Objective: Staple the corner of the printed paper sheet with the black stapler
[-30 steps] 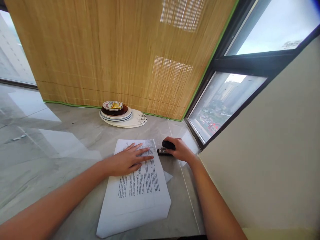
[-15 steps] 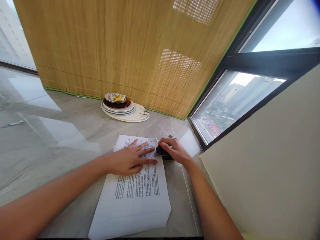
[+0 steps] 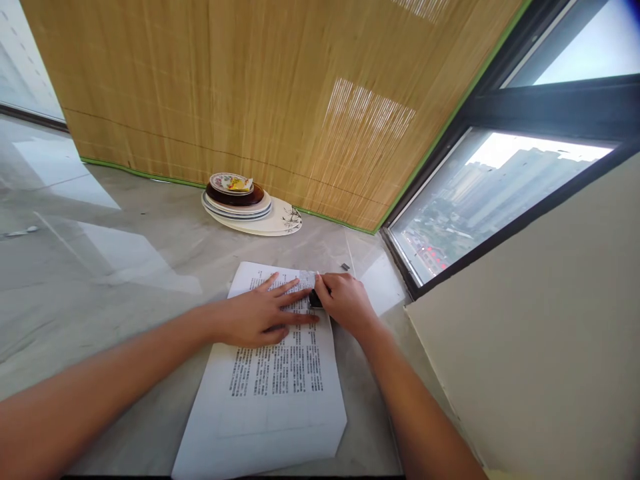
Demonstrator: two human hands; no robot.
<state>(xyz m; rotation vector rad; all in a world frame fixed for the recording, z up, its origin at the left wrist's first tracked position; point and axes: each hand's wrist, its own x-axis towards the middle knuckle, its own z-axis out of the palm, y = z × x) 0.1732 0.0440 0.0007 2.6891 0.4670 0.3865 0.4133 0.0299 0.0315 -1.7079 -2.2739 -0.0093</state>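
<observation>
While the left hand [image 3: 257, 319] lies flat with fingers spread on the printed paper [image 3: 270, 393] on the grey counter [image 3: 125, 267], the right hand [image 3: 345, 303] curls over a black stapler [image 3: 315, 300] at the paper's far right corner.

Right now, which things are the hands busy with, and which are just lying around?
In use: papers, pressed flat by the left hand; stapler, gripped by the right hand at the papers' top corner.
Lying about: plates, stacked by the blind.
</observation>
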